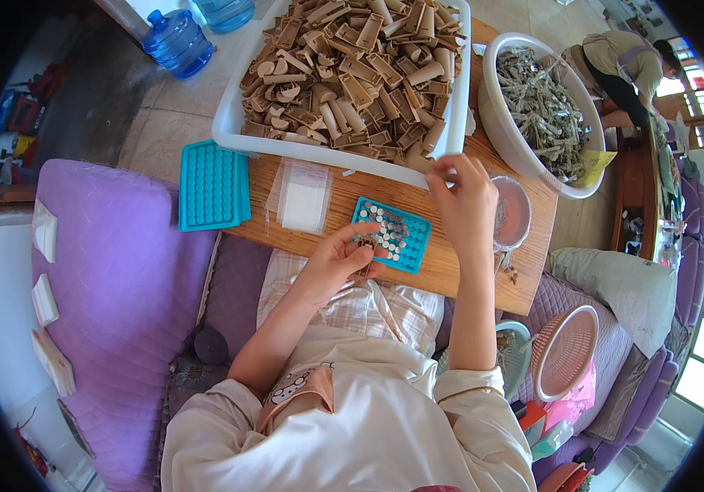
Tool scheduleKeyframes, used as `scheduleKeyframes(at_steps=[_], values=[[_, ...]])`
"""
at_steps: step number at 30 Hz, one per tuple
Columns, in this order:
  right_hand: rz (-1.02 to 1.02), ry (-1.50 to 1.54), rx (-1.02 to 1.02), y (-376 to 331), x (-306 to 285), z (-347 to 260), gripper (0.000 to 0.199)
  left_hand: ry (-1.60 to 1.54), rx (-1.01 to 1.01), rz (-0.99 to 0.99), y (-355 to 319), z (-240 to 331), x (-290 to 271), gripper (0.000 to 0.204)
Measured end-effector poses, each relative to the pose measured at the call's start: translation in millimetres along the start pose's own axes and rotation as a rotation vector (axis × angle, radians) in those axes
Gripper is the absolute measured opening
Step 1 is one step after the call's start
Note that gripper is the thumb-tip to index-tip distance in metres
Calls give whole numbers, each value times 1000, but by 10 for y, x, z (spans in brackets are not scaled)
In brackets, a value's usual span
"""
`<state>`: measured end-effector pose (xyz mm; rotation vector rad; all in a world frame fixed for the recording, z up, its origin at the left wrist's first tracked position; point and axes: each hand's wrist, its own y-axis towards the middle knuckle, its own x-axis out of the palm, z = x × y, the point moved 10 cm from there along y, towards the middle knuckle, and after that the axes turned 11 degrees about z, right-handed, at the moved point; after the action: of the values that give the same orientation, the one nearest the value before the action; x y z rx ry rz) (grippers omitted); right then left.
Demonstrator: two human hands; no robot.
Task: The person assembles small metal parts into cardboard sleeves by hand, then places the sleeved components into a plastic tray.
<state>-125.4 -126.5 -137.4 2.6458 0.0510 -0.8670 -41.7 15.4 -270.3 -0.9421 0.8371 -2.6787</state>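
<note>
My left hand [340, 258] rests at the near left corner of a small teal grid tray [405, 238] on the wooden table [450, 266], pinching a small brown piece over its white-filled holes. My right hand [463, 197] is raised beyond that tray, fingers closed at the near right corner of a large white bin [233, 131] heaped with several tan plastic parts [352, 66]. Whether those fingers hold a part or just touch the rim cannot be told.
A stack of teal grid trays [213, 184] and clear plastic bags [304, 197] lie left of the small tray. A white round basin of grey parts [545, 107] and a small bowl [512, 215] stand right. Purple cushions [114, 279] lie left; another person [626, 61] sits far right.
</note>
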Motion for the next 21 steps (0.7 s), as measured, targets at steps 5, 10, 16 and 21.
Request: scheduleKeyframes(at_steps=[5, 10, 16, 21], values=[[-20, -61, 199, -293, -179, 387, 16, -175, 174, 82, 93, 233, 42, 35], [69, 461, 512, -647, -115, 765, 16, -401, 218, 8, 92, 416, 300, 33], [20, 648, 553, -1014, -54, 434, 25, -279, 342, 24, -8, 506, 417, 35], [102, 631, 448, -1065, -131, 206, 24, -238, 422, 10, -94, 549, 460, 36]])
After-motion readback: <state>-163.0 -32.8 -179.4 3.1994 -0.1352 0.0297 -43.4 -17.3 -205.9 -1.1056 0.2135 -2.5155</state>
